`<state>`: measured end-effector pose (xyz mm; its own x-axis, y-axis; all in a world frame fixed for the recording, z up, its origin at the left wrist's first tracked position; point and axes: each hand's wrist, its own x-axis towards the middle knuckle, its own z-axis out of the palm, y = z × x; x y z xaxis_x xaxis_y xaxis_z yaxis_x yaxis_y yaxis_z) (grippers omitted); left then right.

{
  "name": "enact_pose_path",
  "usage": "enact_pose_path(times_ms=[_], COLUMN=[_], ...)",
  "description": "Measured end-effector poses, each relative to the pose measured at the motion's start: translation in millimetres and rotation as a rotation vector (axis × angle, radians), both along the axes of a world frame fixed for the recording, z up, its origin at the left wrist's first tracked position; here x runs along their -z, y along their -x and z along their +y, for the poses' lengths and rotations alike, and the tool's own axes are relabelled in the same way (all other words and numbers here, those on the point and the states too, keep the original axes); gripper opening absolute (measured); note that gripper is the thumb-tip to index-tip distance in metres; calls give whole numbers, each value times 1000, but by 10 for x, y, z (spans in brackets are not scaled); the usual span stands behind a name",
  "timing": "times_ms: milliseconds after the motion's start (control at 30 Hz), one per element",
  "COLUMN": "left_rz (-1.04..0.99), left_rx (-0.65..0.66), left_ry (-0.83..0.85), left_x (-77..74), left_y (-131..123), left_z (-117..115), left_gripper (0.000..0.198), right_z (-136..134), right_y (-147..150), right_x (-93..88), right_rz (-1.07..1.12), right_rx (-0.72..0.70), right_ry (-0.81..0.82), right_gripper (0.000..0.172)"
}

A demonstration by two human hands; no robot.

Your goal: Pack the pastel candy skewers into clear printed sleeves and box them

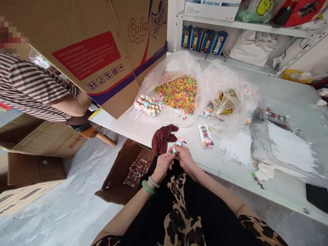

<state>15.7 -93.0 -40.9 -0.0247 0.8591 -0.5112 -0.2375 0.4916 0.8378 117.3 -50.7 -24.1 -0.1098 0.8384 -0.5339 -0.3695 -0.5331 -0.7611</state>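
Observation:
Just over the table's front edge, my right hand is closed around a candy skewer with pale blue, white and pink pieces. My left hand, fingers pinched, meets its lower end; the thin stick there is mostly hidden by my fingers. A crumpled dark brown cloth lies right behind my hands. Farther back is a bundle of similar candy skewers with white sticks. To the right of my hands lies a small printed packet.
A bag of colourful ring candies and another clear bag stand at the back. White sticks lie right. An open carton holding wrapped pieces sits below left. A tall carton partly hides a person in a striped shirt.

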Motion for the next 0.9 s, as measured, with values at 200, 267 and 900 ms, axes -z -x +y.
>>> enact_pose_path(times_ms=[200, 267, 900], left_rz=[111, 13, -124], left_rx=[-167, -175, -137], left_ry=[-176, -80, -30], left_x=[-19, -84, -385], left_y=[135, 201, -6], left_z=[101, 162, 339], left_gripper=[36, 32, 24], right_z=[357, 537, 141], right_y=[-396, -541, -247], right_x=[-8, 12, -277], right_rz=[-537, -981, -708], right_rx=[-207, -277, -390], right_ry=[-449, -687, -794], right_gripper=[28, 24, 19])
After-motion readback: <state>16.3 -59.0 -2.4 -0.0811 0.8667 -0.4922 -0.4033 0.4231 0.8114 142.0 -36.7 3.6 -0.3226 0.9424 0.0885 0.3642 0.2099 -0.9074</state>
